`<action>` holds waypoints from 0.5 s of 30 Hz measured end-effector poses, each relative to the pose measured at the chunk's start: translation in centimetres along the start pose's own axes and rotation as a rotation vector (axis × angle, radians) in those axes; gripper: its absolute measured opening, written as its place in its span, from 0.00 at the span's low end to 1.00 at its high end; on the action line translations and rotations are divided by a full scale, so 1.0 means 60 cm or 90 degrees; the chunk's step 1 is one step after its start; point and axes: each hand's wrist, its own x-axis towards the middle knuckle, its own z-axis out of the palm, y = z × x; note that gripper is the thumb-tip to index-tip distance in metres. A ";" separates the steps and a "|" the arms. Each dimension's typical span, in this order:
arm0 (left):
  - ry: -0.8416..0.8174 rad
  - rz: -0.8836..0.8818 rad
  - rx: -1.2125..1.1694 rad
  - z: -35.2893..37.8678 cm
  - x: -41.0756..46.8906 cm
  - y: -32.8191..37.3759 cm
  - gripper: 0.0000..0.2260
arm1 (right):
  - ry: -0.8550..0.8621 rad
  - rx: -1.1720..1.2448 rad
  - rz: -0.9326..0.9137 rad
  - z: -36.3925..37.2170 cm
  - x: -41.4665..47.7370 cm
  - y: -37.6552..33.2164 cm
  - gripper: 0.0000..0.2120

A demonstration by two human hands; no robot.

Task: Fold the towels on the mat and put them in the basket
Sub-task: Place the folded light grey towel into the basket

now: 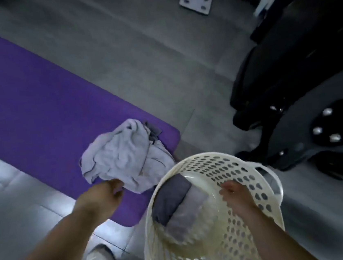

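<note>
Dim, motion-blurred, glare lower left

Grey tiled floor [114,50], bathroom scale [196,1], black chair [300,68].

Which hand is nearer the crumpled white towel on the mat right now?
Left. The left hand is at the near edge of the crumpled white towel; blur hides whether it holds it. The right hand is inside the basket, apart from that towel.
</note>
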 end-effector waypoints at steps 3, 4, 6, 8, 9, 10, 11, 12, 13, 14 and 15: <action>0.053 -0.046 -0.102 -0.093 -0.075 -0.050 0.10 | 0.018 -0.017 -0.102 -0.035 -0.070 -0.161 0.06; 0.068 -0.046 -0.125 -0.123 -0.097 -0.066 0.12 | 0.022 -0.027 -0.129 -0.037 -0.095 -0.213 0.06; 0.092 -0.031 -0.142 -0.179 -0.142 -0.094 0.11 | 0.034 -0.021 -0.179 -0.030 -0.144 -0.315 0.09; 0.080 -0.002 -0.141 -0.223 -0.175 -0.125 0.12 | 0.035 -0.011 -0.214 -0.007 -0.189 -0.405 0.11; 0.075 0.007 -0.148 -0.239 -0.189 -0.143 0.14 | 0.026 -0.006 -0.236 0.011 -0.210 -0.445 0.10; 0.074 0.008 -0.163 -0.253 -0.202 -0.163 0.17 | 0.015 -0.001 -0.262 0.031 -0.229 -0.484 0.10; 0.080 0.003 -0.183 -0.268 -0.212 -0.186 0.18 | 0.004 0.002 -0.283 0.053 -0.249 -0.521 0.09; 0.098 -0.003 -0.204 -0.285 -0.219 -0.209 0.18 | -0.001 0.004 -0.304 0.073 -0.269 -0.558 0.09; 0.121 -0.011 -0.223 -0.302 -0.225 -0.234 0.18 | -0.005 0.010 -0.322 0.094 -0.286 -0.593 0.09; 0.140 -0.024 -0.232 -0.317 -0.229 -0.258 0.17 | -0.011 0.016 -0.336 0.115 -0.299 -0.626 0.09; 0.151 -0.039 -0.243 -0.330 -0.233 -0.282 0.17 | -0.020 0.023 -0.345 0.135 -0.310 -0.658 0.08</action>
